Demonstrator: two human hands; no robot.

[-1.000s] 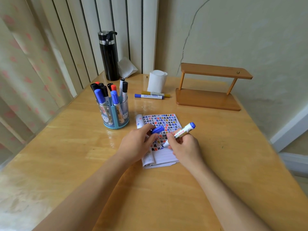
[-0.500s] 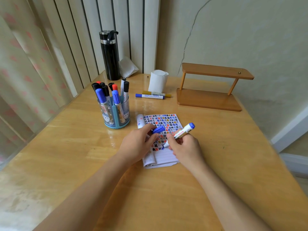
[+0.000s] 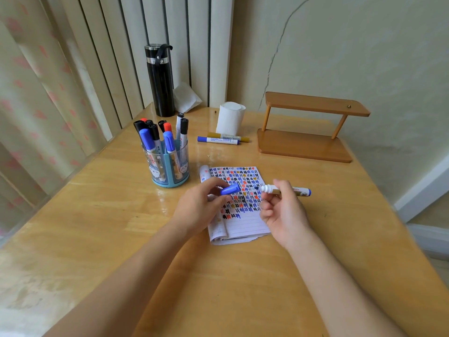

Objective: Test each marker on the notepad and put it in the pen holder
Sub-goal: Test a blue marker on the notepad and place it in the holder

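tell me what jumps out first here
The notepad mid-table stands out, its page crammed with blue, red, black and gold marks. Over it the left hand pinches a blue cap facing the uncapped marker in the right hand. To their left, a pen holder bristles with markers.

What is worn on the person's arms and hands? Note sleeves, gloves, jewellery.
Nothing that shows. The left hand and right hand are ungloved, and both forearms are bare to the picture's edge: no sleeve, watch or bracelet in view.
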